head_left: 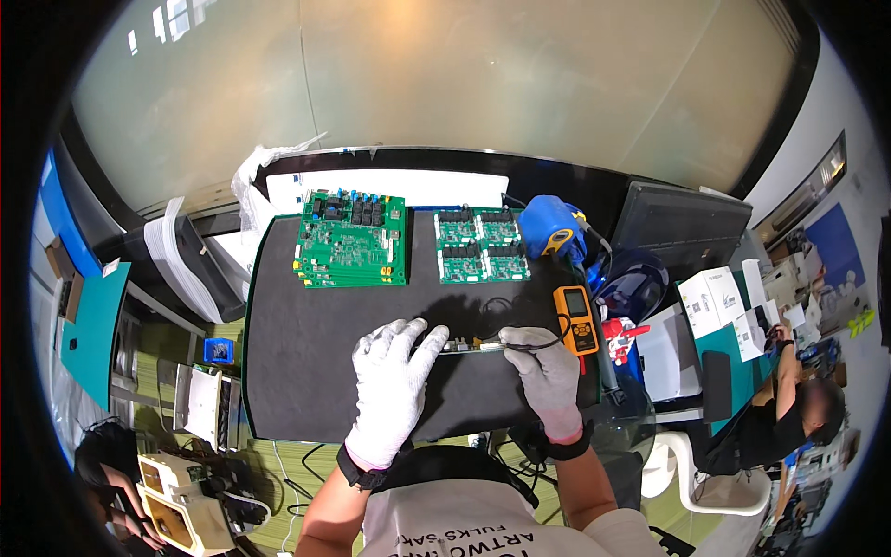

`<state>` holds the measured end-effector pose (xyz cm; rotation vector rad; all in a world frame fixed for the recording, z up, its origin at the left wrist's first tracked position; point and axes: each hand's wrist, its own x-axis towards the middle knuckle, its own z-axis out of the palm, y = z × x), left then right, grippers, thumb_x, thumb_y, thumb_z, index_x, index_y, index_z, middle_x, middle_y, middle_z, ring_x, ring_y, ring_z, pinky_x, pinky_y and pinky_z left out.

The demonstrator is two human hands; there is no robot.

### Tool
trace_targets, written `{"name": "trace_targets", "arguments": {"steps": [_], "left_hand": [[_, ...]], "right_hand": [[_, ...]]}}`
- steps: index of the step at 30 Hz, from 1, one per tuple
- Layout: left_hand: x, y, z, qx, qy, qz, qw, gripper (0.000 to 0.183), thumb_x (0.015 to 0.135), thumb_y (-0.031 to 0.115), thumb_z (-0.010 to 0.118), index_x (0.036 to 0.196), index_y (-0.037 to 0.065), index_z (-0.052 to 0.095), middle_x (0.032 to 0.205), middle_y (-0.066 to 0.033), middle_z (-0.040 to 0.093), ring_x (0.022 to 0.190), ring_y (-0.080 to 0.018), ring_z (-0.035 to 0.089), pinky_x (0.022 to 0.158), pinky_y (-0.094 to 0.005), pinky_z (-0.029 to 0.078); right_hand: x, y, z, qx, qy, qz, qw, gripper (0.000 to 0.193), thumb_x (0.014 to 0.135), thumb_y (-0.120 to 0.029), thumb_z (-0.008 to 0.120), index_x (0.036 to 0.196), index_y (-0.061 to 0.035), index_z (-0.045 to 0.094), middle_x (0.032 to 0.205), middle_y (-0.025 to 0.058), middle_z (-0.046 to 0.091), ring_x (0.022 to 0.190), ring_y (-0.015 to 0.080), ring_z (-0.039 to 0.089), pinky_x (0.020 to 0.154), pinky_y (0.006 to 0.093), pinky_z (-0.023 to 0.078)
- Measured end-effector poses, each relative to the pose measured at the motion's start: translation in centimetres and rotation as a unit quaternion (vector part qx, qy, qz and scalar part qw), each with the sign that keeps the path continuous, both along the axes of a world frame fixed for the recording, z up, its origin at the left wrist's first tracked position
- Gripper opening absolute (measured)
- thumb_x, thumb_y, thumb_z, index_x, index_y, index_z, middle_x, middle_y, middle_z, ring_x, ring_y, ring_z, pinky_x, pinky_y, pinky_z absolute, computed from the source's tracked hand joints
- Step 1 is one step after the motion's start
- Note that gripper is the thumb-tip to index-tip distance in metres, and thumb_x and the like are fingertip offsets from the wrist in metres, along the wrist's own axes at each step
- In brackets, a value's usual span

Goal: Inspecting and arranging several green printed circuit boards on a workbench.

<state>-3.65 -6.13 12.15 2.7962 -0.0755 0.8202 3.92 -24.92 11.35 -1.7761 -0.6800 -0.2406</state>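
Both my hands wear white-grey gloves. My left hand [394, 376] grips the left end of a small circuit board [473, 346], which is seen nearly edge-on above the dark mat [306, 371]. Small metal connectors stand along the board's edge. At the board's right end, my right hand [546, 371] has its fingers closed around a thin black cable [534, 347]. The fingertips hide the cable's end, so I cannot make out whether it is plugged in. The cable loops toward an orange handheld meter [576, 320] with a dark screen, lying right of my right hand.
Stacked large green boards [353, 241] lie at the back left of the mat. Several smaller green boards [483, 246] sit in a block beside them. A blue device [553, 227] and a dark monitor [682, 227] stand at the back right. Another person [789, 408] works farther right.
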Motion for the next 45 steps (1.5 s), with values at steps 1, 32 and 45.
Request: {"name": "trace_targets", "arguments": {"steps": [1,32,45], "left_hand": [[-0.05,-0.01,0.0,0.001,-0.001,0.0,1.0,0.042,0.069,0.009,0.067,0.111,0.016,0.062,0.108,-0.0056,0.057,0.101,-0.0255,0.054,0.087,-0.0416,0.039],[-0.28,-0.1,-0.08,-0.01,0.008,-0.003,1.0,0.039,0.074,0.007,0.063,0.112,0.016,0.061,0.109,-0.006,0.057,0.102,-0.0257,0.053,0.087,-0.0411,0.038],[-0.31,-0.08,-0.33,-0.017,-0.003,0.0,1.0,0.037,0.074,0.006,0.062,0.11,0.016,0.062,0.108,-0.0064,0.058,0.102,-0.0254,0.054,0.086,-0.0406,0.037]], "right_hand": [[0.02,-0.01,0.07,-0.016,-0.023,0.002,1.0,0.024,0.075,0.004,0.065,0.098,-0.0026,0.064,0.094,0.0103,0.067,0.082,0.0201,0.065,0.072,0.0267,0.051],[0.1,-0.14,0.81,-0.155,-0.092,0.005,0.984,0.026,0.077,-0.001,0.064,0.101,-0.0078,0.063,0.092,0.0092,0.064,0.081,0.0241,0.063,0.071,0.0297,0.051],[-0.22,0.01,0.74,-0.081,-0.046,0.006,0.996,0.023,0.075,0.002,0.065,0.098,-0.0032,0.064,0.091,0.0093,0.066,0.08,0.0213,0.064,0.07,0.028,0.051]]}}
